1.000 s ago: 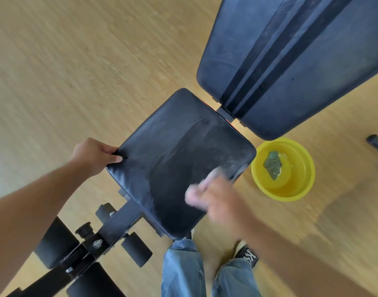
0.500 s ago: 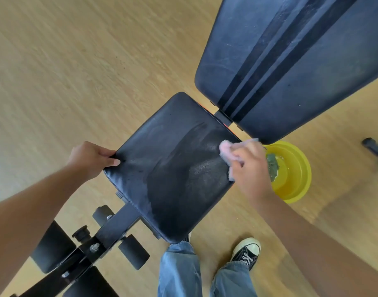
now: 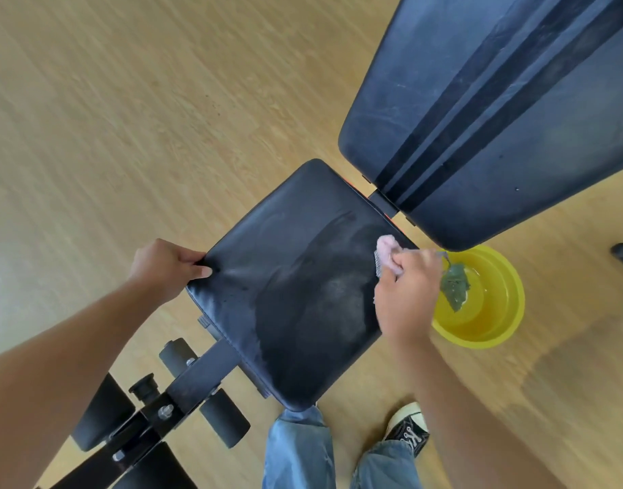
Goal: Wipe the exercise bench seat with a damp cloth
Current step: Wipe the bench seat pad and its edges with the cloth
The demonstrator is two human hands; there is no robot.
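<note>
Fingers of the right hand bunch a pink damp cloth against the bench seat at its right edge, near the backrest. The left hand pinches the seat's left edge, steadying it. Wiping looks midway: the dull left strip likely needs the next pass.

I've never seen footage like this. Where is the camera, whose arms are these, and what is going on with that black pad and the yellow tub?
There is no machine here: the camera sits on a person's head, looking down at their own arms. The left hand grips the edge of the exercise bench seat, steadying it. The right hand presses a pink cloth against the seat's far corner; the darker patch looks wet. The tilted backrest rises beyond. On the wooden floor stands a yellow basin of water with something green in it.
</note>
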